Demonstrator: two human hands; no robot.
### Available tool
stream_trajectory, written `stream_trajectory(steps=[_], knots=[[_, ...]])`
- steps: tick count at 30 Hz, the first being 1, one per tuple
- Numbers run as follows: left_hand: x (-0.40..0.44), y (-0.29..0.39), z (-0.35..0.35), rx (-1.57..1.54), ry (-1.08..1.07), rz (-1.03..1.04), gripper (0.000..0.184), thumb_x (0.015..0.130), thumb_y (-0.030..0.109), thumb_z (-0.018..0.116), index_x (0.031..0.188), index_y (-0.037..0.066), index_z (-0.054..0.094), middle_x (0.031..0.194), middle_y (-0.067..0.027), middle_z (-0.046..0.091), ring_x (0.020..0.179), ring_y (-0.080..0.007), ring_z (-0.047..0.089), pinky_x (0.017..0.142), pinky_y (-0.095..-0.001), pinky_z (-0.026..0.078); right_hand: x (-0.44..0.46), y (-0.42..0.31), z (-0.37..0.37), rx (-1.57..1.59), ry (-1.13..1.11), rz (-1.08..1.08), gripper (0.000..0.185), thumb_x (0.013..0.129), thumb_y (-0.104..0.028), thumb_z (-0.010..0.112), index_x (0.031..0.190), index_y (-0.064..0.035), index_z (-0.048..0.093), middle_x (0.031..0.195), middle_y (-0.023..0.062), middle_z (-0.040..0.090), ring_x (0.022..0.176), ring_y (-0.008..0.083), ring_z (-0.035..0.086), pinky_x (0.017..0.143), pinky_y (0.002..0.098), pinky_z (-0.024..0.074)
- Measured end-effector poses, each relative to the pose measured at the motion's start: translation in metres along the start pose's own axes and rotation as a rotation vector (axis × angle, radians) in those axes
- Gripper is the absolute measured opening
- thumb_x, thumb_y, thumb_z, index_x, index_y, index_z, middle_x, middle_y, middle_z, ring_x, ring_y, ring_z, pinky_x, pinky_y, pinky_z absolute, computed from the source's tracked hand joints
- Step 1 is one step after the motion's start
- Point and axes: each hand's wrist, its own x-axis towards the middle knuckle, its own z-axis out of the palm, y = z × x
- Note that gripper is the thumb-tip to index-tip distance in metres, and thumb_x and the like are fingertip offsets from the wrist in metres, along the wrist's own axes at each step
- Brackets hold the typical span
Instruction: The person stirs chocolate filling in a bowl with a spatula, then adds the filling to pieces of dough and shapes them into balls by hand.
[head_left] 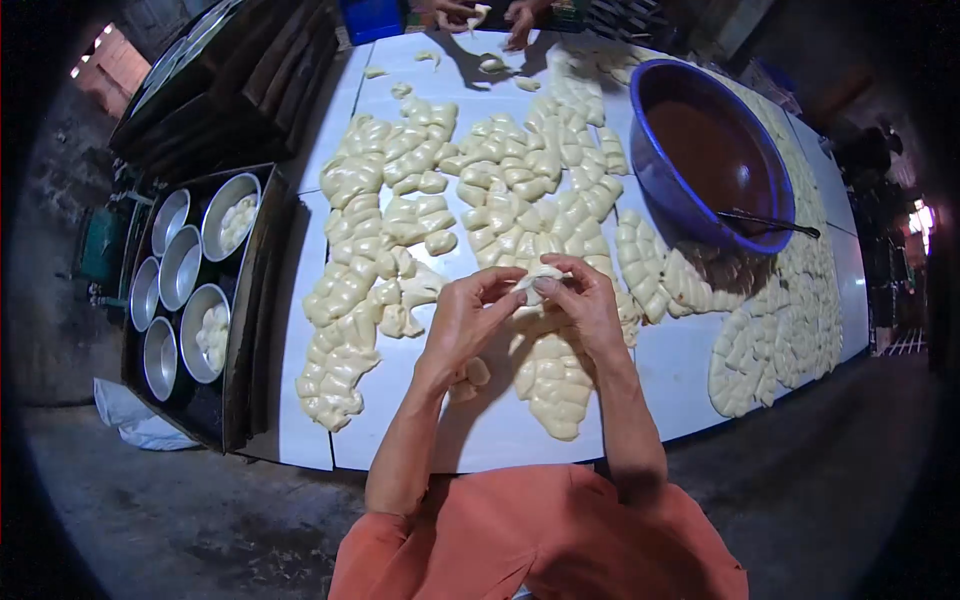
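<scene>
Over the near middle of the table, a small piece of dough is pinched between my two hands. My left hand grips its left side with thumb and fingers. From the right, my right hand has its thumb pressed on the same piece. Just beneath the hands lies a sheet of pale, glossy dough pieces set close together. A few loose lumps of dough sit by my left forearm. More dough pieces spread in a band along the left of the table.
A blue basin of brown filling stands at the right, with a dark utensil handle over its rim. Round metal tins, two holding dough balls, sit in a dark tray at left. Across the table, another person's hands handle dough.
</scene>
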Motion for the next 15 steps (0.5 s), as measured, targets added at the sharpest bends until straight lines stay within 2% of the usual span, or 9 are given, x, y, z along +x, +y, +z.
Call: stream_trajectory(steps=[2, 3, 6, 7, 8, 11, 14, 15], knots=[[0.003, 0.0, 0.018, -0.161, -0.033, 0.004, 0.062, 0.092, 0.014, 0.07, 0.146, 0.005, 0.042, 0.117, -0.0123, 0.069, 0.102, -0.0141, 0.065, 0.079, -0.0246, 0.053, 0.003, 0.007, -0.01, 0.172, 0.002, -0.146, 0.04, 0.088, -0.007, 0.072, 0.124, -0.0009, 0.055, 0.094, 0.0048, 0.065, 0.086, 0.0108, 0.062, 0.08, 0.0241, 0.0527], [0.001, 0.007, 0.033, -0.341, -0.056, 0.041, 0.078, 0.094, 0.021, 0.068, 0.155, 0.005, 0.021, 0.137, -0.0184, 0.055, 0.118, -0.0235, 0.059, 0.092, -0.0315, 0.051, 0.001, 0.002, -0.009, 0.244, 0.02, -0.205, 0.041, 0.087, -0.005, 0.071, 0.124, -0.0007, 0.054, 0.095, 0.0055, 0.065, 0.088, 0.0115, 0.062, 0.082, 0.0243, 0.0523], [0.024, 0.001, 0.066, 0.087, 0.224, 0.567, 0.08, 0.097, 0.036, 0.062, 0.155, 0.002, 0.019, 0.148, -0.0221, 0.042, 0.132, -0.0311, 0.048, 0.107, -0.0392, 0.041, -0.007, -0.008, -0.017, 0.411, 0.022, -0.264, 0.039, 0.086, 0.001, 0.07, 0.121, 0.0004, 0.053, 0.098, 0.0067, 0.065, 0.089, 0.0135, 0.064, 0.082, 0.0249, 0.0527], [0.027, 0.011, 0.079, -0.153, 0.229, 0.605, 0.083, 0.093, 0.043, 0.065, 0.152, -0.002, 0.027, 0.148, -0.024, 0.042, 0.139, -0.0319, 0.041, 0.112, -0.0384, 0.033, -0.01, -0.012, -0.02, 0.443, 0.007, -0.253, 0.037, 0.086, 0.001, 0.07, 0.119, 0.0002, 0.054, 0.098, 0.0065, 0.065, 0.089, 0.0134, 0.064, 0.082, 0.025, 0.0527], [0.034, 0.011, 0.096, -0.164, 0.27, 0.699, 0.081, 0.094, 0.045, 0.063, 0.15, -0.003, 0.031, 0.144, -0.0228, 0.048, 0.131, -0.0316, 0.05, 0.107, -0.0365, 0.04, -0.014, -0.017, -0.024, 0.474, -0.008, -0.243, 0.035, 0.086, 0.001, 0.07, 0.117, 0.0, 0.055, 0.098, 0.0062, 0.065, 0.089, 0.0134, 0.064, 0.082, 0.025, 0.0528], [0.046, -0.008, 0.128, -0.139, 0.224, 0.855, 0.075, 0.092, 0.034, 0.069, 0.149, -0.001, 0.034, 0.137, -0.0212, 0.056, 0.116, -0.0271, 0.061, 0.096, -0.0325, 0.049, -0.025, -0.031, -0.036, 0.784, -0.108, -0.142, 0.025, 0.09, -0.006, 0.068, 0.113, -0.0029, 0.058, 0.1, 0.0045, 0.066, 0.088, 0.0108, 0.065, 0.081, 0.0233, 0.052], [0.054, 0.012, 0.169, -0.477, 0.207, 0.725, 0.078, 0.09, 0.018, 0.073, 0.152, 0.003, 0.028, 0.13, -0.0201, 0.06, 0.107, -0.0218, 0.065, 0.089, -0.0297, 0.052, -0.019, -0.037, -0.066, 0.872, -0.119, -0.164, 0.025, 0.095, -0.015, 0.065, 0.116, -0.0052, 0.057, 0.102, 0.0039, 0.065, 0.089, 0.0105, 0.064, 0.079, 0.0235, 0.0518], [0.051, 0.019, 0.174, -0.613, 0.129, 0.598, 0.081, 0.089, 0.014, 0.073, 0.154, 0.004, 0.026, 0.13, -0.0203, 0.06, 0.105, -0.0202, 0.064, 0.088, -0.0294, 0.052, -0.014, -0.037, -0.074, 0.877, -0.095, -0.168, 0.026, 0.095, -0.016, 0.065, 0.117, -0.0053, 0.057, 0.102, 0.0038, 0.065, 0.089, 0.0108, 0.064, 0.079, 0.0236, 0.0518]])
